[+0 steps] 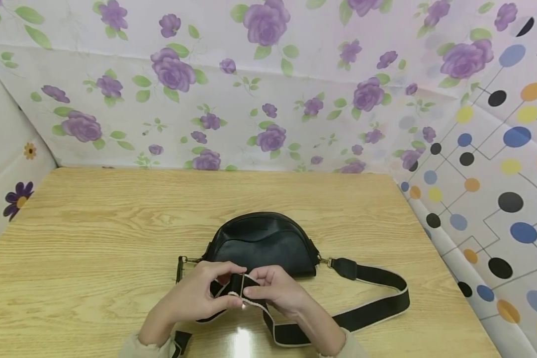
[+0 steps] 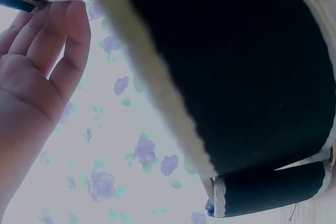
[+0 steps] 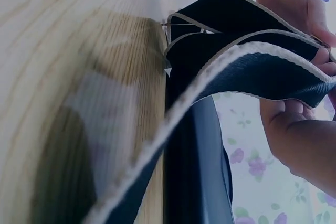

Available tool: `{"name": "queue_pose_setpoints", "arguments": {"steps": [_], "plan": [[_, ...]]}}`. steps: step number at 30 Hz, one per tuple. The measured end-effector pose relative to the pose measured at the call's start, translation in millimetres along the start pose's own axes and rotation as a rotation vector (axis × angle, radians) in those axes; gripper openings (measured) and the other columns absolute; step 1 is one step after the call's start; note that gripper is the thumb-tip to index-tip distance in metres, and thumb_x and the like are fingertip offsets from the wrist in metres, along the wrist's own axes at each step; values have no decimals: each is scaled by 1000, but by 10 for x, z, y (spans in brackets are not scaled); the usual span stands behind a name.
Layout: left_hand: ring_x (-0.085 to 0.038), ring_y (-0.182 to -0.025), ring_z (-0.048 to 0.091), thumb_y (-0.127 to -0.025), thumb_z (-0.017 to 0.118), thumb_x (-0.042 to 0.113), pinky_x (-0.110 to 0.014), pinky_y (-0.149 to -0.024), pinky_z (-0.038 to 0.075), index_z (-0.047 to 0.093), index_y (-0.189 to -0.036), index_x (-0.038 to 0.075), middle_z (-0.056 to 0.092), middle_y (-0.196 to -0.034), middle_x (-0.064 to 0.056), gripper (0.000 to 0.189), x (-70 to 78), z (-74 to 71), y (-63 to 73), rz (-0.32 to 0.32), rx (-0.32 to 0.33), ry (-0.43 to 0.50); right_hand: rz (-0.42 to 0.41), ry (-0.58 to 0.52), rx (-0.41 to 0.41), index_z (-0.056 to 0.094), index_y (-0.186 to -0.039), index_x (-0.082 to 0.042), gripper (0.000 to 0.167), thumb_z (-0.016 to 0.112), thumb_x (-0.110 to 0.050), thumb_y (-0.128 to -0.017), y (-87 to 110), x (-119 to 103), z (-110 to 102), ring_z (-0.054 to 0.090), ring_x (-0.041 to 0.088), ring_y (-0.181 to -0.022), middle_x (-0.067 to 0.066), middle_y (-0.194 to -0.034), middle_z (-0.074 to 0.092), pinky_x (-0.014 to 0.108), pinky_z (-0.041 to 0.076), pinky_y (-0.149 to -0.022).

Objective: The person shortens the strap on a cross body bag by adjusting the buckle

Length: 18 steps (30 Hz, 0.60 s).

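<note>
In the head view a black half-round shoulder bag [image 1: 264, 243] lies on the table, its black webbing strap [image 1: 371, 312] edged in off-white. My left hand [image 1: 197, 291] pinches a thin metal slider buckle [image 1: 242, 285] on the strap between thumb and fingers. Close beside it, my right hand [image 1: 278, 292] pinches the strap just right of the buckle, thumb on the webbing. Large and near, the webbing [image 2: 226, 66] fills much of the left wrist view. Folded layers of strap [image 3: 231, 14] run to both hands in the right wrist view.
A gold clasp [image 1: 325, 261] joins the strap to the bag's right end, and another clasp [image 1: 190, 259] sits at its left end. The wood-grain table [image 1: 94, 238] meets a flowered cloth [image 1: 174, 114] behind and a dotted cloth [image 1: 510, 223] on the right.
</note>
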<state>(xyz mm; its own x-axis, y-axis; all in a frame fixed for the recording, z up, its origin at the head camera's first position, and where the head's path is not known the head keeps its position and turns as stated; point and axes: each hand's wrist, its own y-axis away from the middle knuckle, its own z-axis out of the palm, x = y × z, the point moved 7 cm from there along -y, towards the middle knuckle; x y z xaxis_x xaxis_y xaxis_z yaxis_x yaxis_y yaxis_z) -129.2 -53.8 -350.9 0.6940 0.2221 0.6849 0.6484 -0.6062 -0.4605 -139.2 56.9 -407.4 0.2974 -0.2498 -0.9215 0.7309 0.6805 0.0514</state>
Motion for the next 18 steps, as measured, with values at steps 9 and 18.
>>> {"name": "queue_pose_setpoints", "arguments": {"steps": [9,18], "plan": [[-3,-70,51,-78,69,30,-27,-60,46,61,-105,1,62,-92,1,40,0,-51,14,-2,32,-14,31,101,37,60,-76,-10,8,61,-10,-84,34,-42,-72,41,1,-53,-9,-61,53,16,34,-50],[-3,-70,50,-75,72,27,-26,-60,46,62,-104,4,62,-91,4,39,-18,-2,-1,-44,2,-20,-13,112,73,58,-79,15,19,59,-3,-84,38,-86,-87,52,4,-65,-4,-69,62,18,41,-59]]}}
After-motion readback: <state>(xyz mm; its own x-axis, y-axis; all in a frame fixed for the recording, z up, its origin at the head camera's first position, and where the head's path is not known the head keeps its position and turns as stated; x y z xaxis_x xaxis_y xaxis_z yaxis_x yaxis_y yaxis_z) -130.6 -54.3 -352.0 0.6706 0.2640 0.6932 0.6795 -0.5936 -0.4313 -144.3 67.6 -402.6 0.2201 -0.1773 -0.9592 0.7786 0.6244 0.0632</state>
